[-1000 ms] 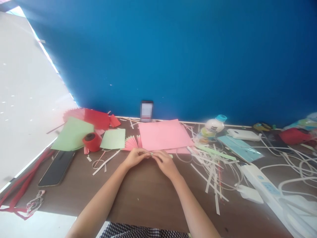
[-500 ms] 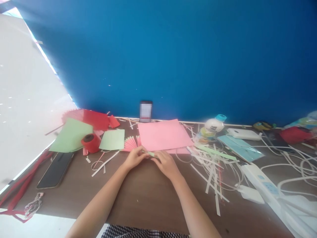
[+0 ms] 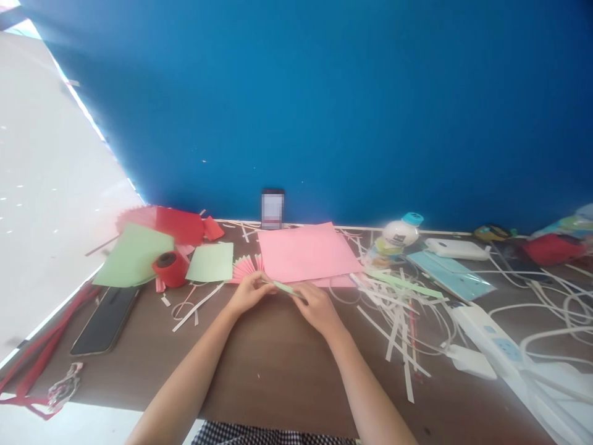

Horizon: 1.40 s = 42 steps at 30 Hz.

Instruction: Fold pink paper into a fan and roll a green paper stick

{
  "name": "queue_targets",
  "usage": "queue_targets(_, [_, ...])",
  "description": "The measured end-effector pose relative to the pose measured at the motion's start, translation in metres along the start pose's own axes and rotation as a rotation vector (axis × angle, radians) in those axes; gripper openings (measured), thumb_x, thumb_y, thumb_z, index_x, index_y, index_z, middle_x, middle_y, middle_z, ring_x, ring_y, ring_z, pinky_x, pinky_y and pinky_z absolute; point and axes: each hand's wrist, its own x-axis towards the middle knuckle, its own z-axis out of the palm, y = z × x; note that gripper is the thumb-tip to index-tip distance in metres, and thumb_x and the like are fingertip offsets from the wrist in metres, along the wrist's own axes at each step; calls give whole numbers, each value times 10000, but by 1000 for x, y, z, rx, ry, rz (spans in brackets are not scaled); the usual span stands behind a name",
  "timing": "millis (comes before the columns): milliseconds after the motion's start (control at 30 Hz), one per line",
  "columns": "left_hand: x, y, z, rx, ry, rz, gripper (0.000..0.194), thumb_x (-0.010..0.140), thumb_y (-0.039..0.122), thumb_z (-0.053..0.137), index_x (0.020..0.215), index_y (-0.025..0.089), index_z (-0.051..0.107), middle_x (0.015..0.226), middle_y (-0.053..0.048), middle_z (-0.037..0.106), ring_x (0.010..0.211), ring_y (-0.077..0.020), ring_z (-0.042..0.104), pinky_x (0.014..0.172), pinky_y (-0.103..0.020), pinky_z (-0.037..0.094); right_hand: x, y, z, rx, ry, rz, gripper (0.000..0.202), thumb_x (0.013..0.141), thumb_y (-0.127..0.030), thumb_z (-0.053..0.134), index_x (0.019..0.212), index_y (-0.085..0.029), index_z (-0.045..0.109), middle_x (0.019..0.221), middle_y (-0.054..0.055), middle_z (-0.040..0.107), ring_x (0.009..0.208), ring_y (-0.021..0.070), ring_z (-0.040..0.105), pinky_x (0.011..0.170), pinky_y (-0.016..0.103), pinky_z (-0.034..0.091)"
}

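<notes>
A narrow folded strip of light green paper [image 3: 283,287] is stretched between my two hands just above the brown desk. My left hand [image 3: 250,292] pinches its left end, and my right hand [image 3: 315,303] grips the right end, fingers covering part of it. Right behind my left hand lies a pink pleated paper fan [image 3: 246,267]. Large pink paper sheets [image 3: 308,252] lie behind both hands. To the left is a square green sheet [image 3: 210,262], beside a red roll [image 3: 170,269].
A phone [image 3: 272,209] leans on the blue wall. Cut paper strips [image 3: 398,321] heap up at right, near a bottle [image 3: 399,235], a power strip [image 3: 493,340] and tangled cables. Another phone [image 3: 105,321] and a red lanyard [image 3: 41,346] lie at left.
My right hand has shifted slightly right, away from my left, and more of the green paper strip shows between them. Both hands keep their hold.
</notes>
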Motion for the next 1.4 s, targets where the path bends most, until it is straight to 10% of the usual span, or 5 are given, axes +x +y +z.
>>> queue_targets(400, [2, 5, -7, -63, 101, 2, 271, 633, 372, 655, 658, 155, 494, 653, 12, 607, 729, -166, 629, 768, -363, 505, 6, 1, -2, 400, 248, 171, 104, 707, -320, 604, 729, -226, 641, 777, 39, 622, 772, 184, 581, 739, 345, 476])
queue_targets(1400, [2, -6, -3, 133, 83, 112, 165, 678, 301, 630, 670, 151, 562, 699, -48, 652, 688, -171, 621, 647, -277, 479, 2, 6, 7, -8, 193, -70, 107, 805, -206, 502, 800, -232, 606, 829, 19, 662, 797, 180, 595, 739, 337, 464])
